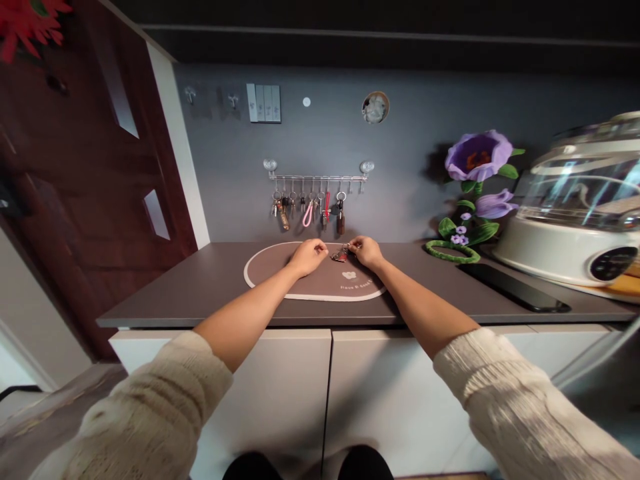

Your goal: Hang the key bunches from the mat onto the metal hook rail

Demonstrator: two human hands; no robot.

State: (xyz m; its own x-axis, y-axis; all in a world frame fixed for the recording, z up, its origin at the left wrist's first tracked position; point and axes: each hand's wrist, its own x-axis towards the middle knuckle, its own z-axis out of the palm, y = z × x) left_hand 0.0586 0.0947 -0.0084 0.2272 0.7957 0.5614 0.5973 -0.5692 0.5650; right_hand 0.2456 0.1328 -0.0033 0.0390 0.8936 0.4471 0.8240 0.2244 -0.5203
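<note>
A bunch of keys [340, 255] hangs from the pinched fingers of my right hand [366, 252], low over a brown oval mat [267, 270] with a pale rim. My left hand [309, 257] is to its left above the same mat, a small gap away from the keys. Its fingers are curled together; whether anything is between them, I cannot make out. Behind both hands, a clear hook rail [320, 178] on the grey wall carries several key rings, among them one with a pink loop strap [307, 215] and one with a red strap [327, 202].
On the counter's right lie a black phone [515, 288], a purple fabric flower [479, 159] and a white appliance with a clear dome [575, 193]. A dark red door [115, 200] stands left. White cupboard doors [270, 387] are below the counter edge.
</note>
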